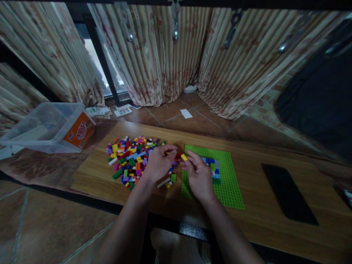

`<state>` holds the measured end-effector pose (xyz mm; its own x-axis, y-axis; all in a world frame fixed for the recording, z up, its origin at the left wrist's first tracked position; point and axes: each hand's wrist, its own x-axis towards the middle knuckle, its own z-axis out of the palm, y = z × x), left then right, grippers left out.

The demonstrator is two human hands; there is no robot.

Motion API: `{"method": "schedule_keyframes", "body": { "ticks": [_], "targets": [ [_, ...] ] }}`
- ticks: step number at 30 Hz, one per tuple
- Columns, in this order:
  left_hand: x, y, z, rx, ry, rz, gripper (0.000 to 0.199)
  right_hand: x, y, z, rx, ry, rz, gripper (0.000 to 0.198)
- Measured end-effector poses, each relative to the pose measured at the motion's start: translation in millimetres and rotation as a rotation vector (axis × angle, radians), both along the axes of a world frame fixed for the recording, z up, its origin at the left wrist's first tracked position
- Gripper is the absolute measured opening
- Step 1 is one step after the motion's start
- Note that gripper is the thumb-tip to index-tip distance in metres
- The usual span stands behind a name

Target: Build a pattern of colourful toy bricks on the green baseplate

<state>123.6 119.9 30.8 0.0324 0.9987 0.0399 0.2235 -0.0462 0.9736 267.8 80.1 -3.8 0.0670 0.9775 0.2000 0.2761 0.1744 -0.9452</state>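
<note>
On the low wooden tabletop [255, 172], seen from the head camera, both bare hands are meeting just left of the flat green studded baseplate [229, 183]. The left hand [158, 163] is lying knuckles up over the right edge of the heap of small multicoloured plastic bricks [129, 161], its fingers curled together and its thumb and forefinger reaching toward the small red brick [178, 156] between the two hands; whether they are actually gripping it is too small to tell. The right hand [199, 178] is resting over the baseplate's left part, fingers bent and close together, with thumb and forefinger pinching a small yellow brick [184, 157] that is touching the red one. Beside the right hand, a short stack of blue, grey and green bricks [214, 167] is sitting on the baseplate. A flat black rectangular slab [288, 192] is lying on the wood well to the right. A clear plastic storage tub with an orange label [52, 126] is lying tipped on the patterned mat at far left, and striped curtains [170, 55] are hanging behind the table.
</note>
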Motion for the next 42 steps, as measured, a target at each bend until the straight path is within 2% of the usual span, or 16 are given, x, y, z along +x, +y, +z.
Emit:
{"method": "schedule_keyframes", "body": {
  "ticks": [4, 7, 13, 17, 19, 22, 26, 28, 30, 32, 37, 39, 42],
  "targets": [
    [14.8, -6.7, -2.2, -0.001, 0.026, -0.109, 0.019, 1.4, 0.3, 2.4, 0.021, -0.036, -0.098, 0.034],
    [24.1, -8.8, -4.5, 0.020, 0.029, -0.093, 0.019, 1.2, -1.1, 8.6, 0.084, -0.104, -0.134, 0.019],
    [32.1, -4.8, -11.0, -0.002, -0.063, -0.068, 0.018, 5.4, -3.4, 16.0, 0.118, -0.178, -0.087, 0.012],
    [36.0, -4.8, -11.5, -0.052, -0.115, -0.100, 0.018, 15.6, -3.9, 17.3, 0.120, -0.193, -0.016, 0.016],
    [38.3, -5.8, -10.0, -0.104, -0.118, -0.107, 0.020, 27.4, -2.4, 18.8, 0.124, -0.211, -0.026, 0.020],
    [41.3, -7.4, -7.3, -0.193, -0.113, -0.076, 0.024, 56.8, 3.1, 22.2, 0.129, -0.198, -0.186, 0.022],
    [43.9, -9.2, -5.1, -0.223, -0.116, -0.079, 0.024, 100.2, 11.2, 24.9, 0.153, -0.096, -0.524, 0.025],
    [45.5, -9.9, -4.6, -0.231, -0.118, -0.089, 0.022, 112.1, 11.9, 24.8, 0.132, -0.040, -0.558, 0.028],
    [47.8, -10.4, -4.7, -0.233, -0.112, -0.097, 0.021, 114.5, 10.0, 24.4, 0.097, -0.029, -0.489, 0.029],
    [50.4, -10.6, -6.1, -0.223, -0.101, -0.108, 0.021, 109.6, 6.7, 24.5, 0.072, -0.077, -0.350, 0.030],
    [54.9, -9.8, -14.4, -0.175, -0.059, -0.133, 0.018, 89.9, 0.8, 25.7, 0.071, -0.329, 0.021, 0.041],
    [55.4, -9.8, -16.8, -0.157, -0.036, -0.137, 0.018, 84.5, 0.4, 25.5, 0.091, -0.405, 0.103, 0.043],
    [56.0, -10.9, -16.8, -0.142, -0.004, -0.145, 0.019, 79.4, 0.9, 24.3, 0.128, -0.494, 0.142, 0.042]
  ]
}}
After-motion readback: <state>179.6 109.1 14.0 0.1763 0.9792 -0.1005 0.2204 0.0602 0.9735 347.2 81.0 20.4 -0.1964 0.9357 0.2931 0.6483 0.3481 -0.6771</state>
